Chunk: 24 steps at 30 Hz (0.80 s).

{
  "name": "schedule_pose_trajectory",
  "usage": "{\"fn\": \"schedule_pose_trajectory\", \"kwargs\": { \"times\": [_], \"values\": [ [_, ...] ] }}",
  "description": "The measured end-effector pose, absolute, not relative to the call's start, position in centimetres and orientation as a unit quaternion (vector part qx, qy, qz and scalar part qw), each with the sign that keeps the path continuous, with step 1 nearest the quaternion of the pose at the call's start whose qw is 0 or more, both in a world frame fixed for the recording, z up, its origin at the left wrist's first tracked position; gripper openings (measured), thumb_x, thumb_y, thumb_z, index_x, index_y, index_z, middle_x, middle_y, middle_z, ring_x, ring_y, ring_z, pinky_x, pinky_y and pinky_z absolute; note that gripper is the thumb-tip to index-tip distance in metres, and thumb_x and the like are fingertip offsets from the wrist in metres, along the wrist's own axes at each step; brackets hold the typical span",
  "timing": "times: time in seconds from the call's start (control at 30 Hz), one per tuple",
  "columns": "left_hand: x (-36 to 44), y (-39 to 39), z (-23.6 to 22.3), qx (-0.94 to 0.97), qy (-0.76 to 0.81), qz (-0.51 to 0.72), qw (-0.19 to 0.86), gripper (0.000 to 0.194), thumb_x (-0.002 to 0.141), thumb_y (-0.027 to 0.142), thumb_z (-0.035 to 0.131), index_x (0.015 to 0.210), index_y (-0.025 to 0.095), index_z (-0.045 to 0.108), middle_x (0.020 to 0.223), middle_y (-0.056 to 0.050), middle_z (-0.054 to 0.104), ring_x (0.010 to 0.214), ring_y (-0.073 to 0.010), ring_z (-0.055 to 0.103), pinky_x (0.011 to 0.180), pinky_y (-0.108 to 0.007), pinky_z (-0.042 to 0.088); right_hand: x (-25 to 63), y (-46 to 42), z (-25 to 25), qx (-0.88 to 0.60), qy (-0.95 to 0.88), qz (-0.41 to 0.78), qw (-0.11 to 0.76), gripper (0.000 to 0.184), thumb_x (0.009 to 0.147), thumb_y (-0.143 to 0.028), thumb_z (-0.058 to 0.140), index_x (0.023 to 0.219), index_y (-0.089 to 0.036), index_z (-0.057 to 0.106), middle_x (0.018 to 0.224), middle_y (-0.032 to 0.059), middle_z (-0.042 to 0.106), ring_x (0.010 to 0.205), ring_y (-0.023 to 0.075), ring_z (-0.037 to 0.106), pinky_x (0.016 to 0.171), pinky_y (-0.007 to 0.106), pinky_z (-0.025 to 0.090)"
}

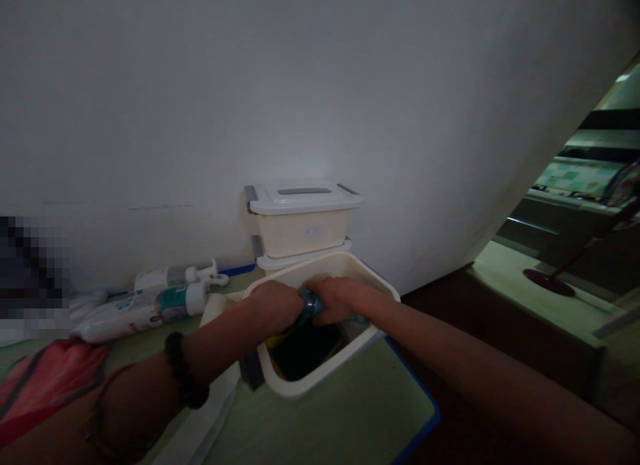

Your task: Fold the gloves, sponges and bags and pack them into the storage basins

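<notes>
An open cream-white storage bin [300,387] stands tilted near the table's corner, and both hands reach into it. My left hand [276,306], with a dark beaded bracelet on its wrist, is closed round a small blue-grey object [312,305], whose kind I cannot make out. From the other side my right hand [341,298] curls its fingers over the same object. Below them a dark, flat thing with yellow edges [307,348] lies in the bin. Most fingertips are hidden, and the light is dim.
Lidded storage boxes [305,228] are stacked against the wall behind the bin. Plastic bottles [150,312], one with a spray trigger, lie to the left beside a red cloth [55,385]. The table's blue edge [430,422] drops to a dark floor on the right.
</notes>
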<state>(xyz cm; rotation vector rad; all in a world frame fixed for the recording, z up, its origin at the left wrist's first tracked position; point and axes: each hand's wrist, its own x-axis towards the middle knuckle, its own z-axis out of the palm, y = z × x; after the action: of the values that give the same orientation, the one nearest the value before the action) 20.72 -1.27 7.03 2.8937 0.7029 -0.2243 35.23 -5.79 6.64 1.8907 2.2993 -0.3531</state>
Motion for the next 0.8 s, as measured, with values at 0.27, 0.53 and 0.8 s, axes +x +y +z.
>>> {"fn": "schedule_pose_trajectory", "kwargs": {
  "times": [0.27, 0.53, 0.8],
  "values": [
    [19.4, -1.6, 10.1, 0.967, 0.196, -0.160, 0.031, 0.016, 0.068, 0.016, 0.054, 0.064, 0.015, 0.070, 0.061, -0.008, 0.069, 0.052, -0.0191, 0.061, 0.048, -0.026, 0.043, 35.5, -6.0, 5.7, 0.618, 0.783, -0.064, 0.033, 0.052, 0.066, -0.038, 0.062, 0.114, -0.020, 0.055, 0.115, 0.0133, 0.063, 0.098, 0.0315, 0.063, 0.072, 0.039, 0.050],
    [18.4, -2.0, 9.7, 0.974, 0.163, -0.142, 0.068, 0.031, 0.072, 0.021, 0.051, 0.092, 0.025, 0.074, 0.078, -0.006, 0.075, 0.068, -0.0205, 0.067, 0.061, -0.027, 0.047, 35.3, -6.3, 5.8, 0.593, 0.802, -0.066, 0.017, 0.053, 0.068, -0.034, 0.063, 0.116, -0.017, 0.053, 0.116, 0.0144, 0.061, 0.100, 0.0306, 0.061, 0.078, 0.039, 0.049],
    [18.1, -1.1, 9.1, 0.972, 0.162, -0.136, 0.101, 0.029, 0.070, 0.014, 0.050, 0.083, 0.022, 0.075, 0.074, -0.004, 0.075, 0.064, -0.0173, 0.067, 0.059, -0.023, 0.046, 34.8, -5.2, 6.1, 0.590, 0.795, -0.122, 0.077, 0.032, 0.087, -0.030, 0.057, 0.116, -0.016, 0.054, 0.116, 0.0091, 0.058, 0.098, 0.0213, 0.060, 0.081, 0.040, 0.051]
  ]
}}
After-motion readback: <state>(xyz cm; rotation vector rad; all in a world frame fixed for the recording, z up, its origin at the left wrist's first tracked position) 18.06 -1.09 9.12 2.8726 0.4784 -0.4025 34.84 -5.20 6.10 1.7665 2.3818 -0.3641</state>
